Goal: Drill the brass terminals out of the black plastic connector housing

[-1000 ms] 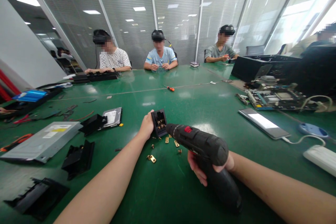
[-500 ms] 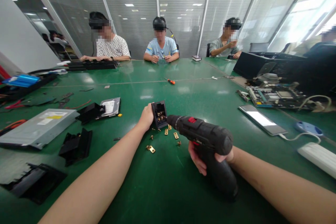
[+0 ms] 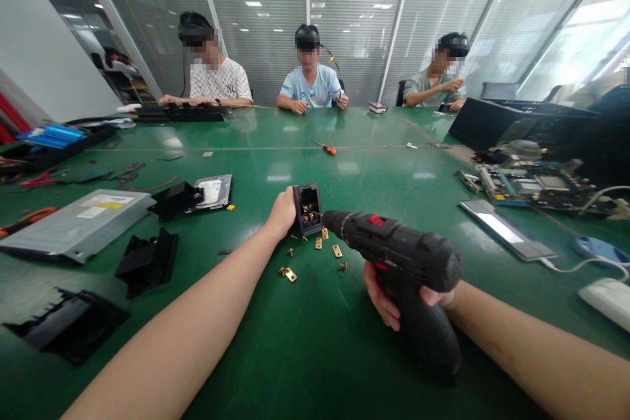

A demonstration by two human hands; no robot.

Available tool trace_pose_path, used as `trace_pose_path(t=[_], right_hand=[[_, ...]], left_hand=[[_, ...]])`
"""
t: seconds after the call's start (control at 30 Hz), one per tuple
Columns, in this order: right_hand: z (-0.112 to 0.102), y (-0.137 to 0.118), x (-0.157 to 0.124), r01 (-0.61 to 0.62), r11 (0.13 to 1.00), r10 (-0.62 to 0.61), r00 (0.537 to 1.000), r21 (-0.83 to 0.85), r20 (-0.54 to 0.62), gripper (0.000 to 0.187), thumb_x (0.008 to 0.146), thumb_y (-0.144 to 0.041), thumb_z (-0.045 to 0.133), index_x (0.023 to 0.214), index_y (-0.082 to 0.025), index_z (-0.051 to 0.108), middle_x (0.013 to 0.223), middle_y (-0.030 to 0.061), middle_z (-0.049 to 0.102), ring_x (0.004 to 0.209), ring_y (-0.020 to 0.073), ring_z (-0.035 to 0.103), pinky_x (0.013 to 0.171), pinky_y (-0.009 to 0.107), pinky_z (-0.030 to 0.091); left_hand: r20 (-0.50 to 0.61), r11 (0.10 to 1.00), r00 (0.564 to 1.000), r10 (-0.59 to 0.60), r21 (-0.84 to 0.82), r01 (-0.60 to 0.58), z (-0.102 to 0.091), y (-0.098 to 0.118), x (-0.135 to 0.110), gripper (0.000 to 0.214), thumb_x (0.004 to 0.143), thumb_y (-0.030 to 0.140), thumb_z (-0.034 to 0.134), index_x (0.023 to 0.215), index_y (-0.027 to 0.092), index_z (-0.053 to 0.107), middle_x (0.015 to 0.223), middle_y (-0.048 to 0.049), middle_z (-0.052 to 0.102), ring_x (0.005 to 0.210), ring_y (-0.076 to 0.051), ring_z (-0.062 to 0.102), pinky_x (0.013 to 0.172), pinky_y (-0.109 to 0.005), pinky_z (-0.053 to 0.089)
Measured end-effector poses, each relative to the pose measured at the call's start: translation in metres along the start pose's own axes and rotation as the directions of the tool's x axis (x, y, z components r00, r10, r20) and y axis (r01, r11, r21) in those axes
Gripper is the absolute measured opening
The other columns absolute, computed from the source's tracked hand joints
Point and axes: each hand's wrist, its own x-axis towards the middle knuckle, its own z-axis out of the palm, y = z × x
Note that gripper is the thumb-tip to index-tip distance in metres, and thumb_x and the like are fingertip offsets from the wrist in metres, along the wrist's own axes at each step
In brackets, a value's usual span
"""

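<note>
Near the middle of the table, my left hand (image 3: 284, 211) grips the left side of a small black plastic housing (image 3: 315, 222), its open face turned toward me with brass terminals inside. My right hand (image 3: 381, 298) is wrapped round the handle of a black cordless drill (image 3: 398, 246) with red switches. The drill points left, and its thin bit reaches the housing's opening; whether it touches a screw is too small to tell. Below the housing lie loose brass plates (image 3: 336, 251) and several small brass screws (image 3: 343, 266).
At left are a silver metal drive (image 3: 81, 226), black plastic parts (image 3: 146, 262) and a hard drive (image 3: 212, 192). A screwdriver (image 3: 327, 149) lies beyond the housing. To the right are a phone (image 3: 506, 230) on a cable and a circuit board (image 3: 531, 177). Several people sit around the table.
My view has swung slightly left, so the scene sits further right. Both hands keep their holds on the housing and drill. The person opposite has moved their hands apart.
</note>
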Motion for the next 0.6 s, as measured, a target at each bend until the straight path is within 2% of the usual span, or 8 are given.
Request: trace_pose_path(t=[0.2, 0.37, 0.6], right_hand=[[0.001, -0.002, 0.002, -0.011, 1.0, 0.011, 1.0, 0.016, 0.009, 0.055, 0.073, -0.042, 0.09, 0.111, -0.008, 0.068, 0.074, 0.0029, 0.073, 0.063, 0.0162, 0.072, 0.062, 0.027, 0.061], [0.0, -0.003, 0.002, -0.019, 1.0, 0.018, 1.0, 0.014, 0.012, 0.054, 0.073, -0.04, 0.09, 0.112, -0.01, 0.068, 0.075, 0.0023, 0.074, 0.065, 0.0155, 0.074, 0.064, 0.026, 0.06], [-0.002, -0.002, 0.003, -0.03, 1.0, 0.03, 1.0, -0.009, 0.008, 0.054, 0.072, -0.043, 0.091, 0.109, -0.012, 0.068, 0.075, 0.0018, 0.074, 0.063, 0.0155, 0.071, 0.063, 0.028, 0.059]], left_hand=[[0.009, 0.999, 1.0, 0.025, 0.02, -0.025, -0.002, -0.008, 0.003, 0.034, 0.092, 0.046, 0.052, 0.074, 0.02, 0.063, 0.066, -0.0003, 0.064, 0.07, -0.02, 0.06, 0.072, -0.032, 0.048], [-0.004, 1.0, 1.0, -0.005, 0.017, 0.005, -0.004, -0.015, 0.007, 0.035, 0.094, 0.048, 0.046, 0.073, 0.022, 0.059, 0.066, 0.0008, 0.062, 0.069, -0.019, 0.058, 0.069, -0.031, 0.047], [-0.004, 1.0, 1.0, -0.029, 0.001, 0.029, -0.004, -0.008, 0.005, 0.037, 0.093, 0.046, 0.045, 0.072, 0.021, 0.061, 0.067, 0.0002, 0.064, 0.07, -0.02, 0.058, 0.07, -0.031, 0.047]])
